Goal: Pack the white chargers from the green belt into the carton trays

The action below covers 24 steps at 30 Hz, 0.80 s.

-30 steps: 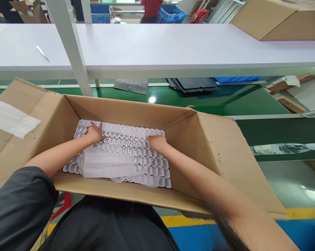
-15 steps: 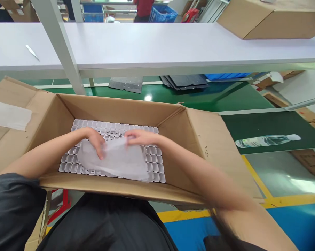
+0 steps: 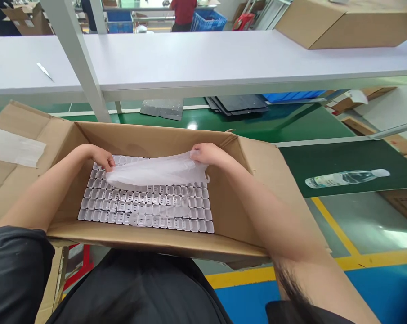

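A thin white translucent sheet point(image 3: 156, 171) is stretched between my two hands inside an open cardboard box point(image 3: 149, 238). My left hand point(image 3: 103, 159) pinches its left end, and my right hand point(image 3: 208, 154) grips its upper right corner. Rows of small clear plastic cups point(image 3: 156, 198) cover the bottom of the box, packed side by side. The sheet hides part of the back rows. Over the front rows, something see-through lies flat, perhaps another piece of film; its kind is unclear.
The box flaps are folded outward, with white tape point(image 3: 14, 146) on the left one. Beyond stands a white shelf point(image 3: 190, 56) with tweezers point(image 3: 44, 71) and a closed carton point(image 3: 348, 27). A water bottle point(image 3: 346, 178) lies at right. Dark sheets point(image 3: 237, 104) are stacked under the shelf.
Both hands have moved apart and toward the back of the box. The sheet, earlier lying over the front rows, is now lifted and stretched, uncovering the front cups.
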Motion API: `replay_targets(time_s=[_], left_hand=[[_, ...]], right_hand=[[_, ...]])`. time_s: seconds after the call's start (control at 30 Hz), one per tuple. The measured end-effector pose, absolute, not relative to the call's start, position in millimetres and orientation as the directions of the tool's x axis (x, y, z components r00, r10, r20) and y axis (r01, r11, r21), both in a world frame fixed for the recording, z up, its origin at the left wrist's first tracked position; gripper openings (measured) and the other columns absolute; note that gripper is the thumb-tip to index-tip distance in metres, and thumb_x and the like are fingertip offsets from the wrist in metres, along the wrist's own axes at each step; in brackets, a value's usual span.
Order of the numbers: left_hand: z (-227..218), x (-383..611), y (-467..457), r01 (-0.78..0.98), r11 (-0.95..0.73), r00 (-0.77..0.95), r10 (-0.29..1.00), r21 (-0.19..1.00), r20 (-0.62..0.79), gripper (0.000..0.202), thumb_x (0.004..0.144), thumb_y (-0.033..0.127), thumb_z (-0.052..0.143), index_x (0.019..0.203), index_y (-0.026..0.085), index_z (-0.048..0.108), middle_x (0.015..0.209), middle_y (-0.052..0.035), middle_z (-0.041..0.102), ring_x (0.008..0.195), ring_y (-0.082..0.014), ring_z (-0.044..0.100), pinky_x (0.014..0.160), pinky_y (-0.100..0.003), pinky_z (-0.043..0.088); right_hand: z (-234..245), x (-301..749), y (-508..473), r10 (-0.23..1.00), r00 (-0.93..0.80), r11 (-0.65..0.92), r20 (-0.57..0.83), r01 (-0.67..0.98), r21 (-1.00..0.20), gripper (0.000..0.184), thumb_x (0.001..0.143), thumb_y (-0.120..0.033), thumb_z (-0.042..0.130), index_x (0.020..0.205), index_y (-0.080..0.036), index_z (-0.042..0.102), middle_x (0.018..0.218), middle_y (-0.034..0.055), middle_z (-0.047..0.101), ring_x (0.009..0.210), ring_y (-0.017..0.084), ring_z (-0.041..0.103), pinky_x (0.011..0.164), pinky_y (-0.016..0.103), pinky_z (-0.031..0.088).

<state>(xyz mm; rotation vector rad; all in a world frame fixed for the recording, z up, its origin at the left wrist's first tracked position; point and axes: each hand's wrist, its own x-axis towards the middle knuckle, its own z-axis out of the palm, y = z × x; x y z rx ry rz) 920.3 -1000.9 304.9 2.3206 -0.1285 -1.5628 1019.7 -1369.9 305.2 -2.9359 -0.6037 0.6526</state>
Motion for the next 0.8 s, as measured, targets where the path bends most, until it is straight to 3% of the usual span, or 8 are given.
replay_targets(time_s=[0.07,0.17,0.23,0.3,0.4,0.53,0.63,0.8], left_hand=[[311,921,-1002,0.049,-0.964,0.497,-0.202,0.26,-0.844,0.042,0.062,0.043,0.067,0.094,0.016,0.072,0.102,-0.0048,0.072,0.095,-0.0223,0.06,0.083,-0.026,0.044],[323,922,-994,0.057,-0.918,0.61,-0.28,0.393,-0.741,0.051,0.065,0.052,0.066,0.104,0.019,0.071,0.122,-0.003,0.067,0.108,-0.0231,0.058,0.091,-0.024,0.043],[328,922,-987,0.095,-0.869,0.628,-0.327,0.486,-0.706,0.055,0.069,0.059,0.063,0.108,0.02,0.069,0.119,-0.0019,0.067,0.108,-0.0224,0.059,0.091,-0.025,0.045],[329,920,-985,0.109,-0.871,0.614,-0.32,0.479,-0.722,0.057,0.071,0.062,0.061,0.108,0.019,0.069,0.108,-0.0028,0.07,0.1,-0.0225,0.062,0.085,-0.026,0.048],[316,919,-987,0.046,-0.951,0.573,-0.225,0.304,-0.788,0.056,0.066,0.055,0.068,0.107,0.017,0.069,0.103,-0.0058,0.072,0.093,-0.0244,0.065,0.08,-0.028,0.05],[289,918,-982,0.039,-0.998,0.623,0.062,-0.048,-0.78,0.066,0.059,0.037,0.075,0.121,0.016,0.066,0.119,-0.0139,0.069,0.105,-0.0303,0.064,0.085,-0.03,0.05],[275,918,-971,0.071,-0.99,0.654,0.136,-0.118,-0.745,0.061,0.065,0.032,0.071,0.124,0.015,0.065,0.124,-0.016,0.067,0.108,-0.0312,0.064,0.085,-0.031,0.051],[258,919,-967,0.089,-0.973,0.678,0.217,-0.215,-0.703,0.056,0.06,0.023,0.075,0.116,0.022,0.071,0.119,-0.0138,0.07,0.11,-0.0327,0.064,0.087,-0.034,0.051]], right_hand=[[302,1021,-1370,0.373,0.862,-0.925,-0.345,0.375,-0.062,0.026,0.088,-0.02,0.054,0.112,-0.018,0.065,0.104,0.0103,0.07,0.097,0.027,0.064,0.076,0.029,0.048],[295,1023,-1374,0.307,0.897,-0.936,-0.317,0.344,0.067,0.035,0.095,-0.021,0.045,0.126,-0.015,0.058,0.114,0.0175,0.066,0.104,0.032,0.063,0.079,0.036,0.05],[288,1025,-1375,0.279,0.889,-0.928,-0.363,0.347,0.137,0.035,0.095,-0.02,0.044,0.127,-0.016,0.058,0.115,0.0178,0.065,0.105,0.031,0.063,0.078,0.036,0.05],[281,1025,-1375,0.264,0.873,-0.919,-0.41,0.357,0.168,0.035,0.094,-0.017,0.047,0.126,-0.016,0.059,0.115,0.0179,0.066,0.106,0.03,0.063,0.079,0.035,0.05],[270,1025,-1376,0.246,0.875,-0.913,-0.416,0.353,0.204,0.04,0.093,-0.011,0.044,0.13,-0.013,0.056,0.118,0.0199,0.064,0.111,0.03,0.061,0.083,0.035,0.049],[260,1024,-1381,0.221,0.891,-0.903,-0.397,0.341,0.262,0.04,0.094,-0.011,0.04,0.13,-0.008,0.057,0.121,0.0248,0.062,0.113,0.031,0.061,0.085,0.037,0.049],[252,1022,-1383,0.229,0.885,-0.887,-0.406,0.361,0.287,0.04,0.093,-0.01,0.039,0.128,-0.006,0.059,0.122,0.0267,0.06,0.115,0.032,0.06,0.085,0.037,0.048],[238,1019,-1380,0.256,0.85,-0.856,-0.46,0.42,0.3,0.039,0.094,-0.014,0.043,0.128,-0.01,0.061,0.121,0.0267,0.061,0.116,0.034,0.06,0.087,0.041,0.049]])
